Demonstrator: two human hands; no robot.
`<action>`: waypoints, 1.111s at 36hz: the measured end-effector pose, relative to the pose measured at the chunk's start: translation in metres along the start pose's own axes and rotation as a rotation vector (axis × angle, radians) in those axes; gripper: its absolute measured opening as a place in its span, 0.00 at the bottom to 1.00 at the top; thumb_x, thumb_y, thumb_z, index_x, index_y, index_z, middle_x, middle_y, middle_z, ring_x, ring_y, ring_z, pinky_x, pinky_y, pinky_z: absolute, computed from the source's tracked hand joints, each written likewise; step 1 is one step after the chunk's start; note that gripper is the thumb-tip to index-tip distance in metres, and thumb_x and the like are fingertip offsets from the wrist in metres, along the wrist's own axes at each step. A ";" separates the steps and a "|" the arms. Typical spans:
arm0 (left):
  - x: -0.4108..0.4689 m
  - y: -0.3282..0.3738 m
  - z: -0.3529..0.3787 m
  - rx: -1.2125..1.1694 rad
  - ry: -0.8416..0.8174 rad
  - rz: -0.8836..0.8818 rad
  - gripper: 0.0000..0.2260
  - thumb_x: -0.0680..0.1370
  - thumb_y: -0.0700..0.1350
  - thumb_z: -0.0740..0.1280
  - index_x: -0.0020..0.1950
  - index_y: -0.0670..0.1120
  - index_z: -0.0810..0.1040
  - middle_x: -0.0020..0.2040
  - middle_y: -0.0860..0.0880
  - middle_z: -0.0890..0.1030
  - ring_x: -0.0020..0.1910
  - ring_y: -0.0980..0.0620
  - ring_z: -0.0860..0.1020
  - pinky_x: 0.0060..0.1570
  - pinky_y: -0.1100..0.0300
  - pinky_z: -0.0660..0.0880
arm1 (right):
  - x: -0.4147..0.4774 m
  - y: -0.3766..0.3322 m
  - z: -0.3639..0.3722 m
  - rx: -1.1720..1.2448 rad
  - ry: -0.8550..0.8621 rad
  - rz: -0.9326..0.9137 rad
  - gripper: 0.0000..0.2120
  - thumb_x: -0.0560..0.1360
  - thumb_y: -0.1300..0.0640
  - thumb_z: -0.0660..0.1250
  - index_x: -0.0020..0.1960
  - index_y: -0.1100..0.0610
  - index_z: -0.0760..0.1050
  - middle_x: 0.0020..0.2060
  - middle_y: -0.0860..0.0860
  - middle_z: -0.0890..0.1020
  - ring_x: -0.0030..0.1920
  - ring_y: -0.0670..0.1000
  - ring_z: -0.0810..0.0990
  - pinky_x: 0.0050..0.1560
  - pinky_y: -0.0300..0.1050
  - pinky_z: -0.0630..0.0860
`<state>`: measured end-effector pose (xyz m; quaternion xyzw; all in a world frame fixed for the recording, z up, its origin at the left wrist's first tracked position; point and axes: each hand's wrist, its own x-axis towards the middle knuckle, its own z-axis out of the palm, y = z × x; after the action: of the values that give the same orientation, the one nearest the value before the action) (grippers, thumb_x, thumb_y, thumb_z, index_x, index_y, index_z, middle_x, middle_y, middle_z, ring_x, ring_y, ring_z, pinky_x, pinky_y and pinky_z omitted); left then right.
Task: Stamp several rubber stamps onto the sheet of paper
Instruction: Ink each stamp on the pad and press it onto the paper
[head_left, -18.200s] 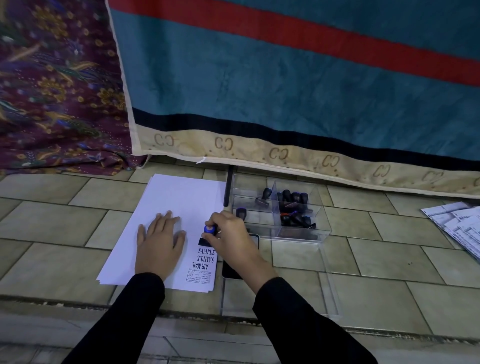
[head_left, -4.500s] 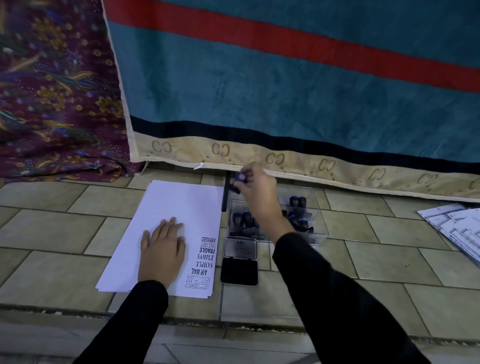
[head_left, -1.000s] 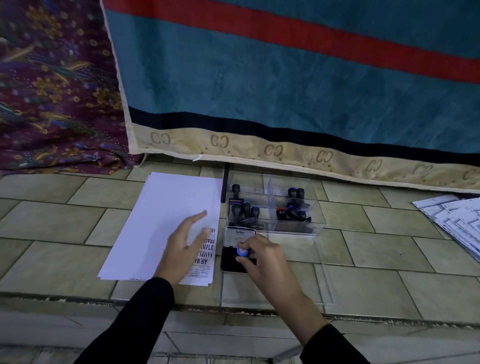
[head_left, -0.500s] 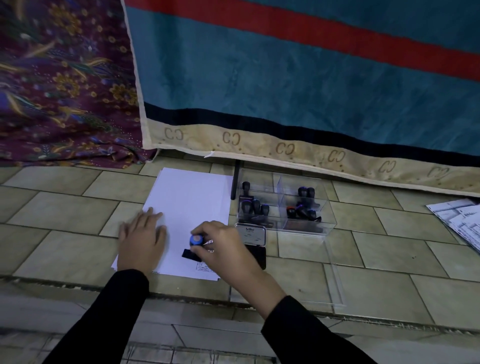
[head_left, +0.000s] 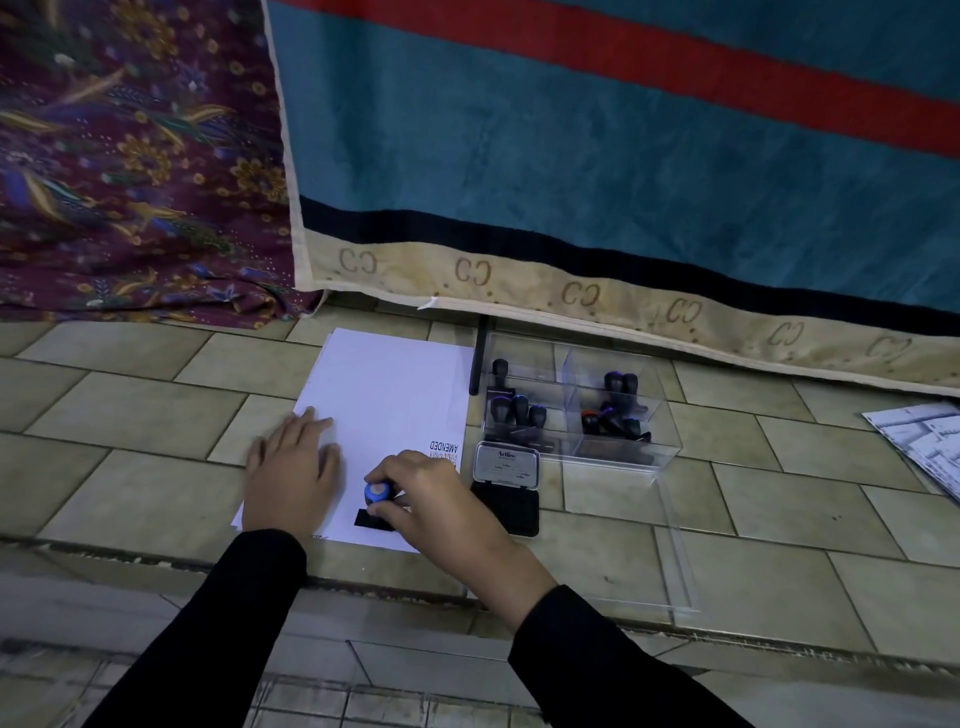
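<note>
On paper (head_left: 384, 395): left hand (head_left: 291, 475) flat; right hand (head_left: 431, 499) grips stamp (head_left: 376, 501), hiding most prints.

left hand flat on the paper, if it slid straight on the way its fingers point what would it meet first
The left hand points up the sheet of paper, away from the person. That line runs over bare paper, then floor tile, so the first thing met would likely be the lower edge of the teal hanging cloth, though depth is hard to judge.

one sheet of paper (head_left: 384, 400), one stamp (head_left: 376, 501) held, one ink pad (head_left: 506, 483), one clear box (head_left: 576, 410) with roughly nine more stamps, exact count unclear, and two hands: left hand (head_left: 291, 478), right hand (head_left: 441, 504).
</note>
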<state>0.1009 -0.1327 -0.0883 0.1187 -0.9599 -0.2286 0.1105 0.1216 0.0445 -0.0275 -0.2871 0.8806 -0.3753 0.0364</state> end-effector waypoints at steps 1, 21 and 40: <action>0.000 0.000 0.000 0.002 -0.001 0.001 0.17 0.80 0.44 0.58 0.69 0.46 0.71 0.75 0.47 0.67 0.75 0.49 0.60 0.74 0.46 0.52 | 0.000 0.000 0.000 -0.002 0.004 -0.005 0.09 0.75 0.62 0.66 0.55 0.60 0.76 0.51 0.55 0.79 0.49 0.53 0.79 0.52 0.48 0.78; 0.001 -0.004 0.006 0.012 0.006 -0.002 0.17 0.80 0.44 0.58 0.69 0.46 0.70 0.75 0.47 0.66 0.76 0.49 0.60 0.74 0.46 0.51 | -0.002 -0.002 0.010 -0.080 -0.017 -0.005 0.03 0.74 0.65 0.65 0.47 0.62 0.74 0.47 0.57 0.77 0.46 0.58 0.78 0.44 0.51 0.77; 0.003 -0.006 0.007 0.027 0.029 0.012 0.16 0.79 0.44 0.61 0.67 0.46 0.73 0.73 0.47 0.69 0.74 0.49 0.63 0.73 0.45 0.54 | 0.028 0.035 -0.035 0.270 0.287 0.219 0.10 0.71 0.60 0.72 0.52 0.56 0.79 0.40 0.45 0.81 0.37 0.43 0.78 0.40 0.26 0.73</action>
<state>0.0975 -0.1358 -0.0964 0.1176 -0.9620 -0.2130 0.1242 0.0715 0.0713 -0.0218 -0.1261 0.8444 -0.5206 -0.0108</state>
